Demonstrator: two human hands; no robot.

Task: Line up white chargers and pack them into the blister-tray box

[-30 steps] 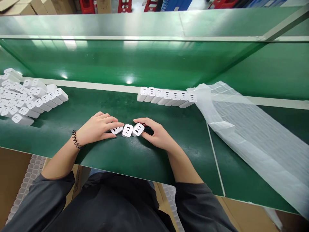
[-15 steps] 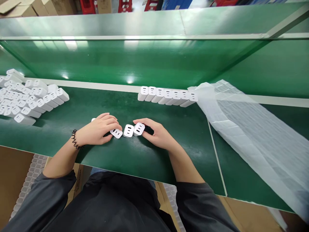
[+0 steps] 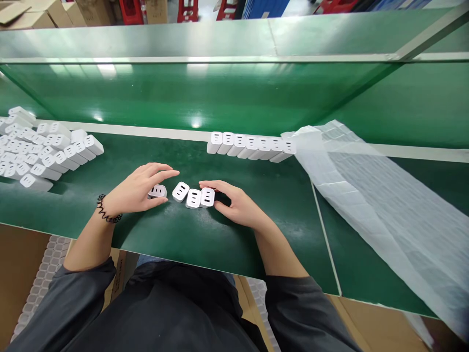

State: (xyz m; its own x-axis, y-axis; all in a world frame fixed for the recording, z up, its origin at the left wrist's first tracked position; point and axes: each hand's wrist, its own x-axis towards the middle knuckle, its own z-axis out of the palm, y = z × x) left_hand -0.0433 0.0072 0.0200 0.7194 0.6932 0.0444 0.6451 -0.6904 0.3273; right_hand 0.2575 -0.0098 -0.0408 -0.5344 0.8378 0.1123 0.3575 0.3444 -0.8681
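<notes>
Several white USB chargers with dark port slots stand in a short line on the green worktop between my hands. My right hand [image 3: 232, 201] has thumb and index finger around the right-end charger [image 3: 207, 197]. A second charger [image 3: 193, 198] touches it on the left, and a tilted charger [image 3: 181, 191] comes after that. My left hand [image 3: 141, 188] is open, thumb and fingers spread, over another charger [image 3: 159, 190] that is partly hidden under the palm; whether the hand touches it I cannot tell.
A row of white chargers [image 3: 251, 146] stands along the back edge. A large cluster of chargers [image 3: 36, 151] fills the far left. Translucent wrapping sheet [image 3: 373, 210] lies across the right side. A green panel [image 3: 164, 93] rises behind the worktop [image 3: 176, 239].
My left hand has let go of the now tilted charger and moved left with its fingers spread. The right-end charger has turned more upright against its neighbour under my right hand.
</notes>
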